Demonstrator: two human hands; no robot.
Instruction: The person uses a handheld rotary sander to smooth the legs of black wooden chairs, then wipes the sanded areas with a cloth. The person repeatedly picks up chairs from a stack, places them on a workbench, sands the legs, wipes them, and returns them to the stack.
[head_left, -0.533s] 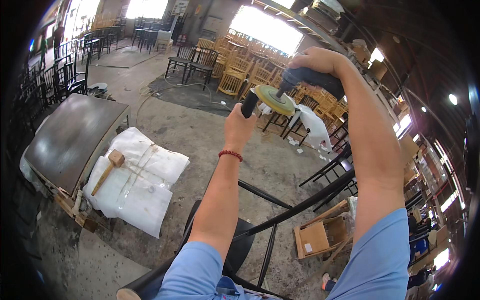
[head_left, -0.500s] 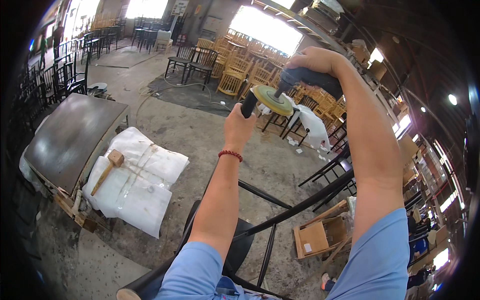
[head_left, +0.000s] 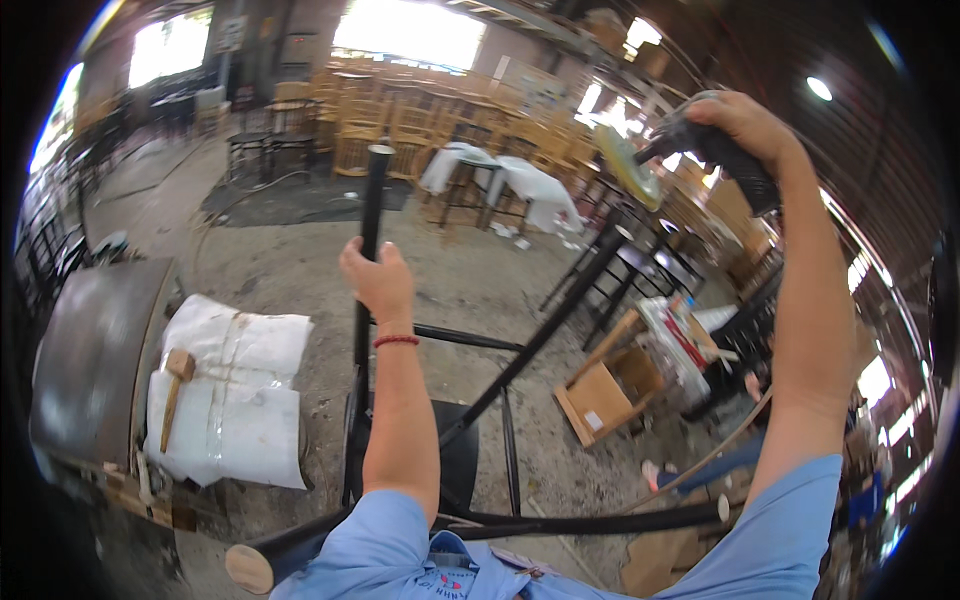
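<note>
Black chair leg (head_left: 371, 212) runs near-vertical left of centre, loosely grasped by my left hand (head_left: 382, 288), well apart from the sander (head_left: 728, 158) my right hand (head_left: 745, 125) grips, upper right.

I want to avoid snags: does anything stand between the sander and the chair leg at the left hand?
Nothing visible does: the view shows a gap between the sander in the right hand and the leg at the left hand. A second leg ends just below the disc in the picture.
</note>
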